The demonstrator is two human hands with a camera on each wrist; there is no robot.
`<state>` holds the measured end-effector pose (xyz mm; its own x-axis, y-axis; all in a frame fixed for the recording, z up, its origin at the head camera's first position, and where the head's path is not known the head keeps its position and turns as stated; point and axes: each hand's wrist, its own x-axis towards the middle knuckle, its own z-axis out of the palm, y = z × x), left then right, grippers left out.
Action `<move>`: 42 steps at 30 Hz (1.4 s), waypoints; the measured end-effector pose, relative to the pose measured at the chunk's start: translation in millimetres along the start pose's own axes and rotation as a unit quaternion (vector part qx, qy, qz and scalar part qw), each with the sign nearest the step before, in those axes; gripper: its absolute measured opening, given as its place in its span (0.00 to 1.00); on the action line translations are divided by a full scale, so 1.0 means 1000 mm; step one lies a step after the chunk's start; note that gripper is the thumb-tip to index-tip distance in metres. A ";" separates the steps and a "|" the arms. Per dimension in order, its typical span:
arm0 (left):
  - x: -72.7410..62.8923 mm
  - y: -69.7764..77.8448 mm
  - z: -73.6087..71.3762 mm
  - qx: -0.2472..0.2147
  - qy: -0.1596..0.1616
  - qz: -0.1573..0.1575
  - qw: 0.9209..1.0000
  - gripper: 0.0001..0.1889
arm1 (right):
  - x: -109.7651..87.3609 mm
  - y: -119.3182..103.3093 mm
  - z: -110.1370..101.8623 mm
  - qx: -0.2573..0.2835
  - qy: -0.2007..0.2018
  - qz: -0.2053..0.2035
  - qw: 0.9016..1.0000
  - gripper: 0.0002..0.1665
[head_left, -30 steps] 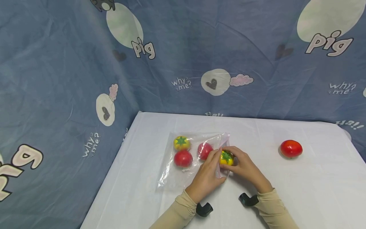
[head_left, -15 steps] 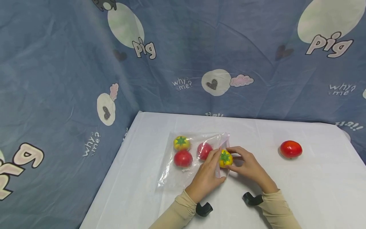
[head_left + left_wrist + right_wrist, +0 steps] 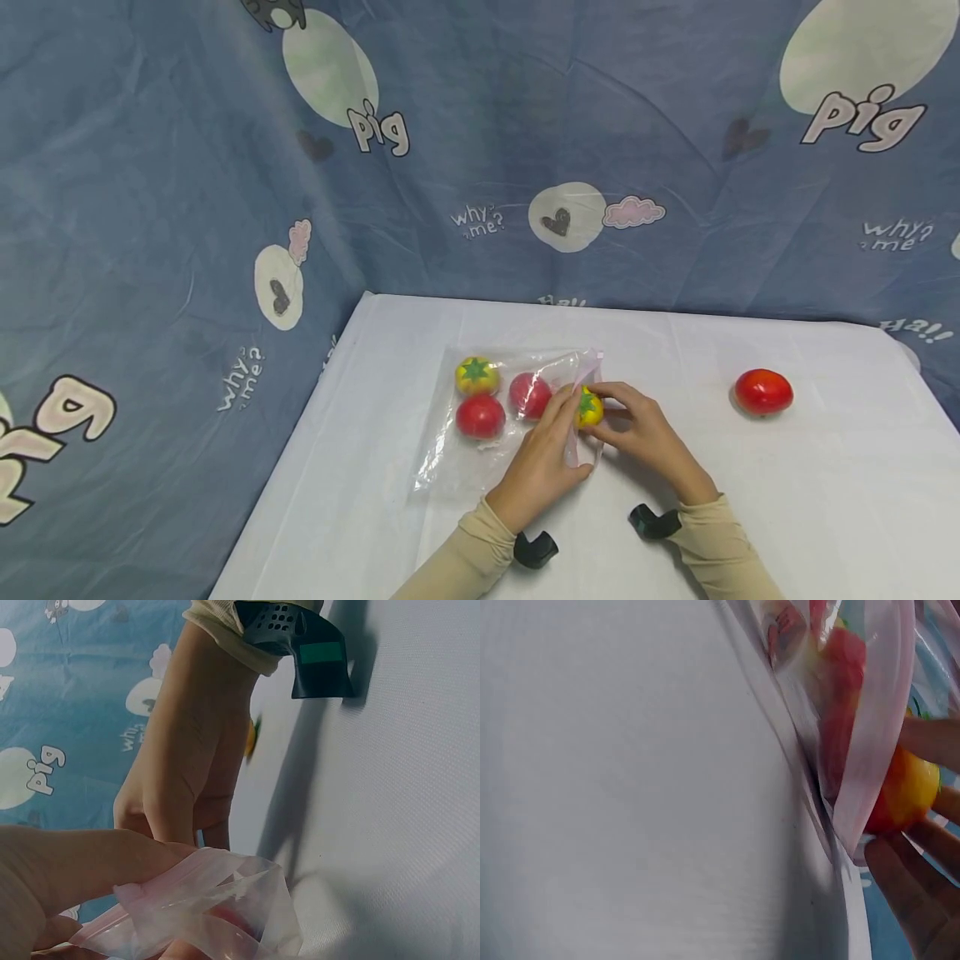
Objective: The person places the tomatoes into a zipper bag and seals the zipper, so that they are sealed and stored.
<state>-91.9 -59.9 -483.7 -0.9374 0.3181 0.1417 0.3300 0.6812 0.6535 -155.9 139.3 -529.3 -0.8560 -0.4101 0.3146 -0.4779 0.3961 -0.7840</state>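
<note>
A clear zip bag [image 3: 442, 467] with a pinkish zip edge lies flat in the head view. Inside it are a yellow-topped tomato [image 3: 477, 376] and two red tomatoes, one at the left [image 3: 481, 417] and one nearer the mouth [image 3: 529, 396]. My left hand [image 3: 534, 475] holds the bag's mouth edge, and the left wrist view shows the film [image 3: 217, 900] under its fingers. Another tomato [image 3: 911, 791], yellow and red with a green star-shaped top, is gripped between my right hand's [image 3: 645, 429] thumb and fingers. It sits at the bag's mouth, partly behind the zip strip.
A red tomato [image 3: 763, 392] lies apart on the white table [image 3: 825, 483], to the right. A blue printed curtain [image 3: 450, 125] stands behind and to the left. Dark wrist mounts [image 3: 536, 550] stick out from both sleeves.
My right hand has eased back and then moved left again, bringing its tomato further into the bag's mouth. The red tomato near the mouth has shifted slightly left. My left hand stays put.
</note>
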 end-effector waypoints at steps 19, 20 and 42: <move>0.000 -0.002 0.001 0.016 0.012 0.016 1.000 0.54 | 0.019 0.003 0.003 0.044 -0.029 -0.008 0.999 0.29; 0.000 -0.002 0.001 0.017 0.014 0.018 1.000 0.54 | 0.020 0.003 0.004 0.047 -0.031 -0.006 0.998 0.29; 0.000 -0.002 0.001 0.010 0.016 0.018 1.000 0.54 | 0.038 -0.001 0.015 0.058 -0.016 0.009 0.998 0.26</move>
<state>-92.3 -60.9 -485.2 -0.9279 0.3218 0.1880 0.3650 0.6829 0.6327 -184.9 111.3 -524.6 -0.8568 -0.4302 0.2844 -0.4352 0.3073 -0.8463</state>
